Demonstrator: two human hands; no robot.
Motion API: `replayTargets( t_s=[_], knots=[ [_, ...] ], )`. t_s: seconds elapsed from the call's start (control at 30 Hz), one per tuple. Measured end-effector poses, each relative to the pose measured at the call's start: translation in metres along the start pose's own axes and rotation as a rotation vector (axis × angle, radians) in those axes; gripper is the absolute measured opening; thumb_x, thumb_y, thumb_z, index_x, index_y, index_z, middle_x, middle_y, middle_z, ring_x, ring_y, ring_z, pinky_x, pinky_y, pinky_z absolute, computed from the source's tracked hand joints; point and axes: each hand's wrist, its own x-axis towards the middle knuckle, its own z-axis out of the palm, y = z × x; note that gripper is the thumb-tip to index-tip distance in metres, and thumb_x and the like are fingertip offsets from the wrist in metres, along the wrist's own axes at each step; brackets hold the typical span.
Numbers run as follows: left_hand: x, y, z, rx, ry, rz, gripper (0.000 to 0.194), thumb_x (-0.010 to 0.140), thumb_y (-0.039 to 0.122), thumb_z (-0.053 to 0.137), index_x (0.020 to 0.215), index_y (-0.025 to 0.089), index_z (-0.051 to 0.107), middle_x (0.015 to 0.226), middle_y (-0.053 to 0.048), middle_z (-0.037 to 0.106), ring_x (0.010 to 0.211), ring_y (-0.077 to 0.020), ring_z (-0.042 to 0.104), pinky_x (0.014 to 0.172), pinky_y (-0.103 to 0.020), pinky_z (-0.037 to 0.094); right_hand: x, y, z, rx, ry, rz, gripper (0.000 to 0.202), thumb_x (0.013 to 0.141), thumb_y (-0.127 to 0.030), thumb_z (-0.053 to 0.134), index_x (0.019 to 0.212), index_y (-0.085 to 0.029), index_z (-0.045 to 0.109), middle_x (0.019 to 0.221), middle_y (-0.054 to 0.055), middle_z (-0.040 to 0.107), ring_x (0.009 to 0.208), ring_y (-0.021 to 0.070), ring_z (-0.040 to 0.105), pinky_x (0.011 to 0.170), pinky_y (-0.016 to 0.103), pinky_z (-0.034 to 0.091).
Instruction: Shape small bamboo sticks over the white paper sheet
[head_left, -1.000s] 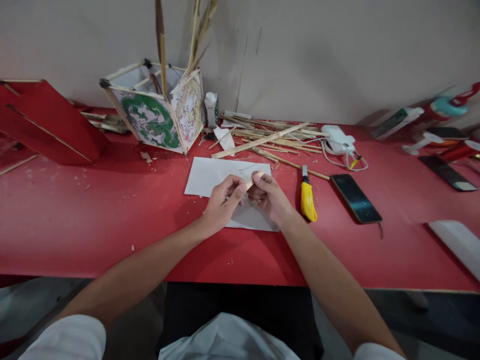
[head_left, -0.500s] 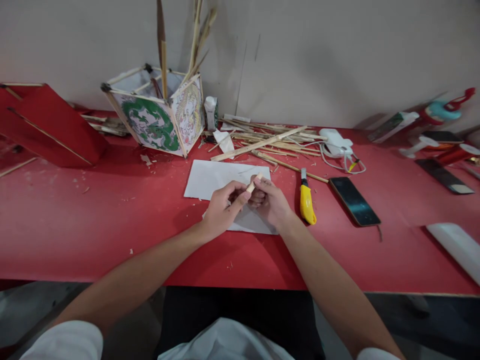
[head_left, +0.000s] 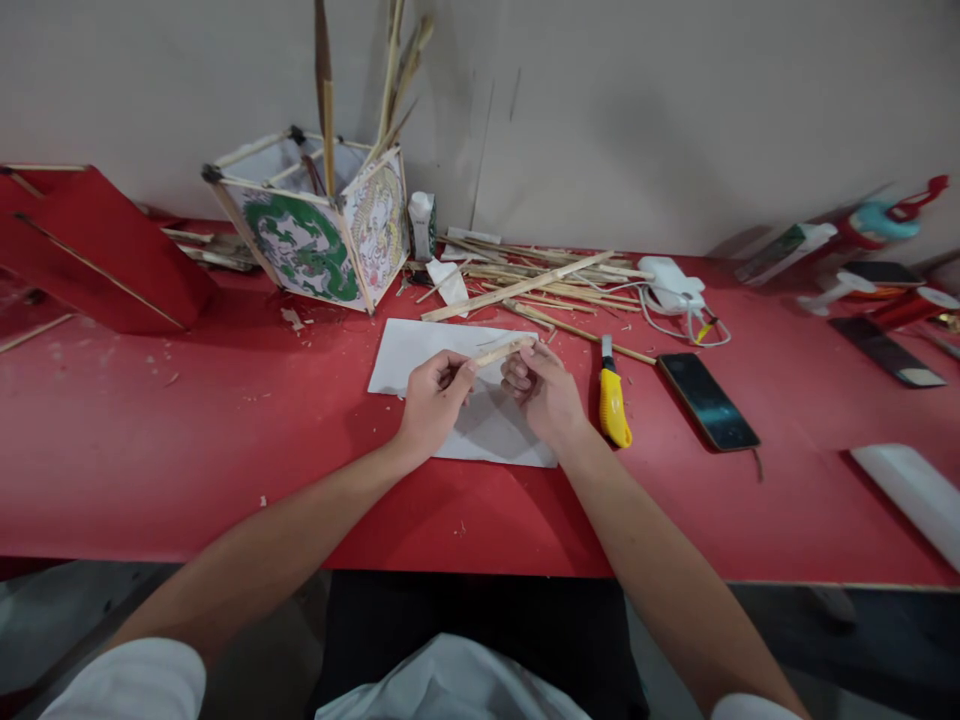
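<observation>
Above the red table (head_left: 247, 445), behind its front edge, left hand (head_left: 435, 402) and right hand (head_left: 551, 395) pinch a short, pale wooden strip (head_left: 497, 354); presumably light, stiff, best held by its ends.

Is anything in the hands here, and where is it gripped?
Yes, a pale wooden strip: the left hand pinches it near one end, the right hand near the other.

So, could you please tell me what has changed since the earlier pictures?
The left hand has shifted left, away from the right hand, so more of the pale narrow wooden strip shows between them; both still grip it. The yellow-handled cutter and black rectangular phone stayed put.
</observation>
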Motion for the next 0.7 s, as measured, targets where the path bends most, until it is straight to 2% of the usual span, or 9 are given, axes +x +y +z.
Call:
replayTargets(
  t_s=[0.23,0.43,0.5,0.6,0.7],
  knots=[
    [-0.003,-0.001,0.001,0.068,-0.075,0.03,0.028,0.09,0.046,0.069,0.087,0.018,0.063,0.07,0.003,0.058,0.057,-0.0083,0.052,0.054,-0.022,0.042,0.0,0.001,0.001,-0.043,0.051,-0.014,0.031,0.074,-0.032,0.082,0.071,-0.022,0.053,0.06,-0.008,0.038,0.051,0.0075,0.028,0.049,0.021,0.028],
    [-0.004,0.001,0.0,0.156,-0.123,0.071,0.031,0.095,0.047,0.062,0.082,0.019,0.062,0.067,0.002,0.057,0.059,-0.0101,0.051,0.055,-0.023,0.04,0.0,0.008,0.001,-0.283,0.019,-0.085,0.026,0.076,-0.039,0.08,0.073,-0.022,0.06,0.058,-0.007,0.044,0.052,0.0088,0.033,0.05,0.024,0.027],
    [-0.004,0.002,-0.001,0.195,-0.113,0.088,0.03,0.095,0.046,0.061,0.081,0.019,0.062,0.065,0.003,0.055,0.058,-0.0102,0.05,0.056,-0.024,0.039,0.0,0.012,0.001,-0.386,0.063,-0.154,0.023,0.076,-0.039,0.08,0.081,-0.023,0.063,0.062,-0.007,0.049,0.054,0.0097,0.036,0.05,0.025,0.028],
    [-0.003,0.004,-0.001,0.26,-0.077,0.115,0.029,0.095,0.043,0.062,0.077,0.019,0.061,0.063,0.004,0.052,0.058,-0.0099,0.046,0.057,-0.024,0.037,-0.003,0.015,0.004,-0.563,0.199,-0.361,0.023,0.079,-0.033,0.078,0.095,-0.026,0.064,0.067,-0.007,0.051,0.06,0.0119,0.042,0.056,0.026,0.034],
    [-0.002,0.006,-0.001,0.312,-0.033,0.153,0.028,0.093,0.04,0.063,0.075,0.019,0.06,0.062,0.004,0.053,0.058,-0.01,0.046,0.057,-0.025,0.037,-0.009,0.014,0.007,-0.748,0.248,-0.492,0.01,0.084,-0.031,0.073,0.09,-0.027,0.066,0.07,-0.004,0.054,0.063,0.0138,0.045,0.061,0.029,0.037]
  ],
)
